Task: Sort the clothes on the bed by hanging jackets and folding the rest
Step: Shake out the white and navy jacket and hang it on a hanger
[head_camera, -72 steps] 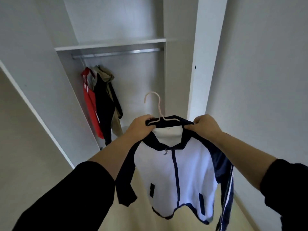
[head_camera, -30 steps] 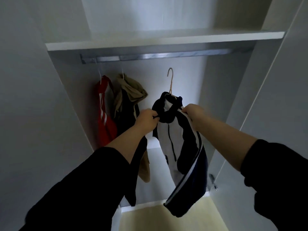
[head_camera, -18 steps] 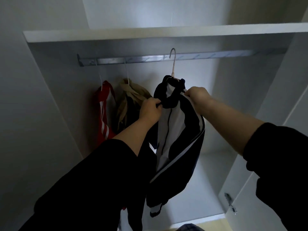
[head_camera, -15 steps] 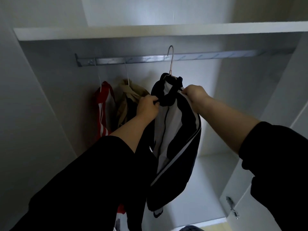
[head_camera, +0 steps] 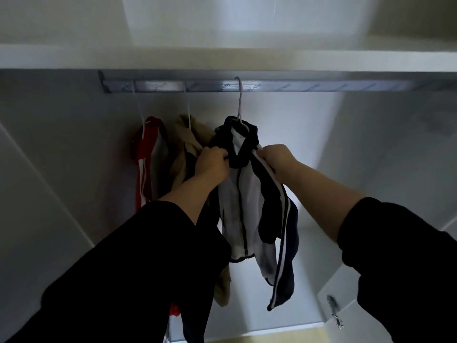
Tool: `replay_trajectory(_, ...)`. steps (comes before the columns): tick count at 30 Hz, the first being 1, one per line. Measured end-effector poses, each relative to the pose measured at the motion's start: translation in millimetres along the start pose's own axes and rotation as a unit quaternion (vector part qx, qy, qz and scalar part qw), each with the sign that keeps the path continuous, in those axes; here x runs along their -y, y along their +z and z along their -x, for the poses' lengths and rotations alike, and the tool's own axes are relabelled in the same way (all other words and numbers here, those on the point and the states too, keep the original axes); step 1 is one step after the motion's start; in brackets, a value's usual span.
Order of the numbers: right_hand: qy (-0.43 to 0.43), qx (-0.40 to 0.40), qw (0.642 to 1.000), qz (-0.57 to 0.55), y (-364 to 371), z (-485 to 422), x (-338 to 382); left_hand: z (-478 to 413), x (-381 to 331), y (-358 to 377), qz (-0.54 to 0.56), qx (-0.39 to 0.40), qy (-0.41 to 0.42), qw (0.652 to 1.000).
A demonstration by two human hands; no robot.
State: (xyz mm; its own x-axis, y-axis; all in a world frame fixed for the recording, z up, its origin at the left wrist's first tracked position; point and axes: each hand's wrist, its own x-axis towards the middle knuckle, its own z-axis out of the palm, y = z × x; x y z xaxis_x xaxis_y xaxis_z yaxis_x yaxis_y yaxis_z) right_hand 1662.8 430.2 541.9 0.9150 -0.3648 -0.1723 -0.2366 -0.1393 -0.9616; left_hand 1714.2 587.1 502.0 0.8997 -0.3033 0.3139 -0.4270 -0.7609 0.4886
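A white jacket with navy sleeves and collar [head_camera: 247,201] hangs on a pale hanger [head_camera: 239,100], whose hook sits over the metal wardrobe rail [head_camera: 296,85]. My left hand [head_camera: 213,162] grips the jacket's left shoulder by the collar. My right hand [head_camera: 278,157] grips the right shoulder. Both hands are at collar height, one on each side of the zip.
A red jacket [head_camera: 146,157] and a tan garment [head_camera: 188,147] hang on the rail to the left, close to my left hand. A white shelf [head_camera: 247,59] runs above the rail. The rail's right part is bare. A wardrobe door with a hinge [head_camera: 333,310] stands lower right.
The jacket went from being carried outside the wardrobe up to the rail. The hanger's hook now rests over the rail, and the jacket front has turned more toward me.
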Motion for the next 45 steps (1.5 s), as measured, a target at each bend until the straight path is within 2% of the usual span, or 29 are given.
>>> replay_trajectory(4, 0.008, -0.003, 1.0, 0.008, 1, 11, -9, 4, 3, -4, 0.002, 0.042, 0.01, 0.999)
replay_trajectory(9, -0.036, -0.025, 0.99, 0.134, -7, 35, -27, 23, -5, -5, 0.0, 0.108, 0.045, 0.993)
replay_trajectory(14, -0.039, -0.004, 0.984, 0.172, -11, 66, -43, 53, -25, -11, 0.053, 0.127, 0.003, 0.99)
replay_trajectory(17, -0.014, 0.003, 0.99, 0.142, -15, 96, -58, 80, -32, -9, 0.075, 0.145, -0.012, 0.986)
replay_trajectory(21, -0.012, -0.059, 0.985, 0.164, -28, 134, -84, 122, -46, -2, 0.096, 0.101, 0.01, 0.99)
replay_trajectory(25, -0.04, -0.134, 0.966, 0.219, -56, 176, -104, 153, -73, 4, 0.058, 0.065, 0.089, 0.992)
replay_trajectory(27, -0.077, -0.172, 0.943, 0.274, -79, 199, -111, 170, -94, 8, -0.005, 0.068, 0.148, 0.987)
replay_trajectory(29, -0.112, -0.21, 0.904, 0.356, -106, 222, -114, 188, -119, 12, -0.098, 0.063, 0.217, 0.969)
replay_trajectory(32, -0.11, -0.242, 0.843, 0.469, -149, 261, -117, 215, -159, 16, -0.176, 0.052, 0.297, 0.937)
replay_trajectory(40, -0.074, -0.311, 0.764, 0.56, -268, 415, -155, 318, -292, 34, -0.106, 0.056, 0.414, 0.902)
replay_trajectory(45, 0.006, -0.353, 0.737, 0.577, -346, 563, -213, 441, -399, 69, -0.07, 0.085, 0.469, 0.876)
